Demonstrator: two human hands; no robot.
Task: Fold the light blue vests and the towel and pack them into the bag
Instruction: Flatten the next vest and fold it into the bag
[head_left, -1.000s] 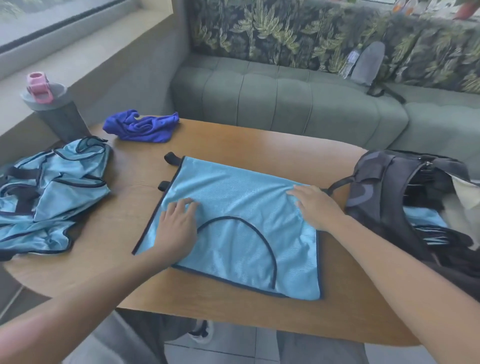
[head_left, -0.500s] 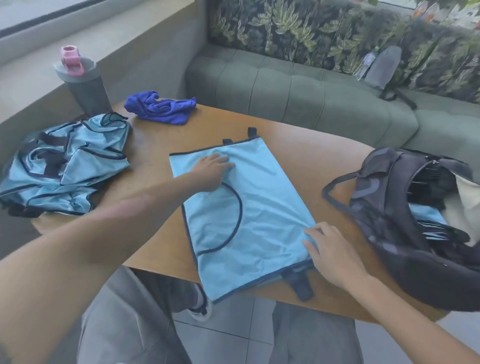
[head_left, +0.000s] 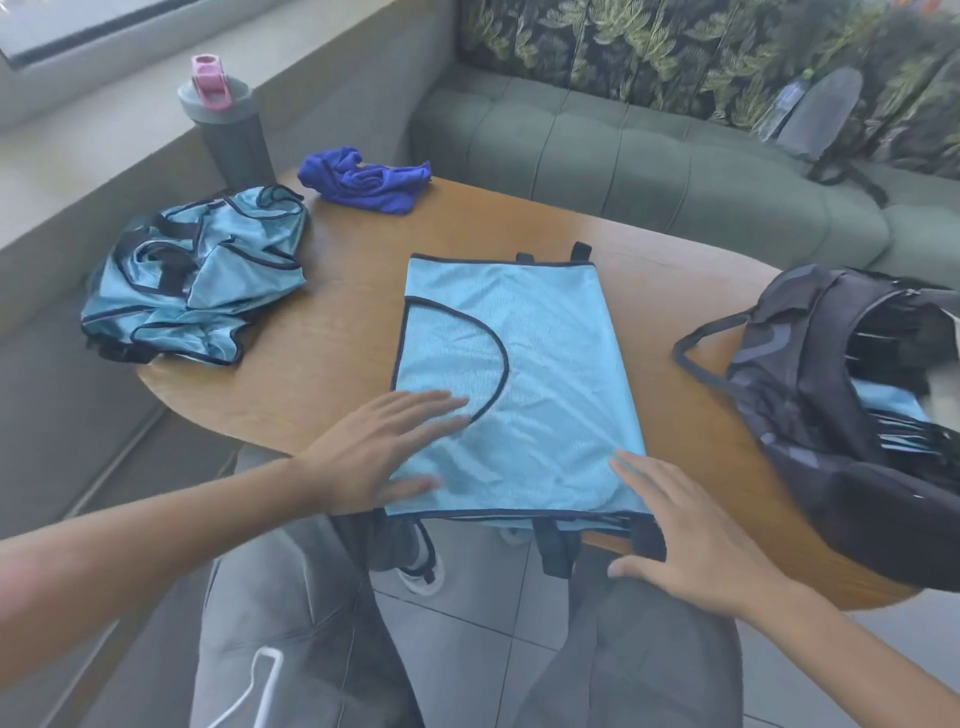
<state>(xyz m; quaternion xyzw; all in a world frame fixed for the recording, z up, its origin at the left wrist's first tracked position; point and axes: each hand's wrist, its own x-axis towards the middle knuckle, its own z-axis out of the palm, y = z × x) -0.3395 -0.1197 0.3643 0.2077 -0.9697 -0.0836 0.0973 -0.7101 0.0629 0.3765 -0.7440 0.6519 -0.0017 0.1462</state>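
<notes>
You have turned the vest (head_left: 519, 384) lengthwise on the table (head_left: 332, 332); your left hand (head_left: 379, 452) and right hand (head_left: 691, 535) now press flat-fingered on its near corners, ready to fold toward the bag (head_left: 852, 415).

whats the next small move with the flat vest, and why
Probably fold the near edge away toward the far edge. The vest lies flat, both hands, left hand and right hand, rest open at its near end, which overhangs the table.
</notes>
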